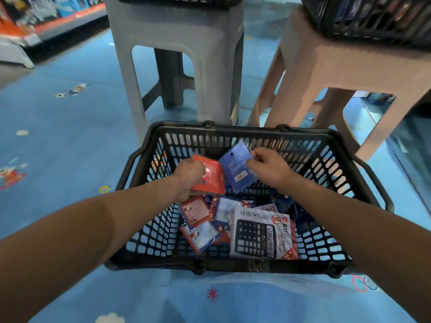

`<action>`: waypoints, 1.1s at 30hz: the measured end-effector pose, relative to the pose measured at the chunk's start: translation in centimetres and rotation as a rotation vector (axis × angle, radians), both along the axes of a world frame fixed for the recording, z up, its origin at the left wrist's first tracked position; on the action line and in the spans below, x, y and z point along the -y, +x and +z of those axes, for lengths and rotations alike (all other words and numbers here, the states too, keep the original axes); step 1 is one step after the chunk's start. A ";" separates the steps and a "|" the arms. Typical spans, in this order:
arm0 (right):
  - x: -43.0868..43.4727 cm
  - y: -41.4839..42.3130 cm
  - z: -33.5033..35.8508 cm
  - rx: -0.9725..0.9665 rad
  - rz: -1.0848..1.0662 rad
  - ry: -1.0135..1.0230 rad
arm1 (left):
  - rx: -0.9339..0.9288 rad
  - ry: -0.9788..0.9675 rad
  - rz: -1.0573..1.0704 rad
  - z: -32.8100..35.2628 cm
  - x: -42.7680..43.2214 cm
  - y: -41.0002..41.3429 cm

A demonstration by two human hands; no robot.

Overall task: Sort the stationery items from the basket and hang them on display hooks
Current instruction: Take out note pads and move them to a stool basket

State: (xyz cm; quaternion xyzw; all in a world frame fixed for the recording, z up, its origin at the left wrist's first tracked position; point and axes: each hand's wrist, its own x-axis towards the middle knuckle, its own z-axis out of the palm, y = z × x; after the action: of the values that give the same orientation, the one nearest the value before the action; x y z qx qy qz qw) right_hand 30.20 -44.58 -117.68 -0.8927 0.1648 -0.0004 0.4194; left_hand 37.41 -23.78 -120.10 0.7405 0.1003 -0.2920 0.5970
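Observation:
A black plastic basket (349, 164) stands on the blue floor in front of me. Inside it lie several small spiral notepads (198, 220) in clear wrap and a boxed black calculator (261, 234). Above the basket's far half, my left hand (189, 176) grips a red packet (211, 177). Just to its right, my right hand (268, 166) pinches the upper edge of a blue packet (236, 169) that has a hang hole near its top. Both packets are lifted clear of the pile and overlap slightly.
A grey plastic stool (210, 54) and a pink plastic stool (326, 66) stand right behind the basket, each bearing another dark basket (363, 17). Store shelving (46, 19) runs along the far left. Blue patterned floor (70, 136) spreads around.

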 end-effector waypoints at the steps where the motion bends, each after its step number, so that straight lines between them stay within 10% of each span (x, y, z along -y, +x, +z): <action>1: 0.4 -0.1 0.4 0.016 -0.045 0.080 | 0.040 -0.010 -0.008 0.3 0.0 -0.1; 13: -3.5 -1.5 0.7 -0.148 -0.239 0.908 | 0.054 -0.239 0.185 1.7 1.1 -0.5; 27: -6.5 -0.2 -2.6 -0.055 -0.546 0.814 | -0.027 -0.254 0.077 2.5 0.8 -0.9; 33: -6.4 -1.0 -2.9 -0.234 -0.475 0.520 | 0.304 -0.031 -0.112 0.9 1.3 -2.3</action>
State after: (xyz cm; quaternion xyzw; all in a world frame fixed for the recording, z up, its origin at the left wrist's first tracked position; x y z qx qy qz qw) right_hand 29.23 -38.20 -120.57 -0.6873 0.4087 0.0460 0.5987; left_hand 35.13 -25.11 -119.19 0.7713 -0.0372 -0.2110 0.5993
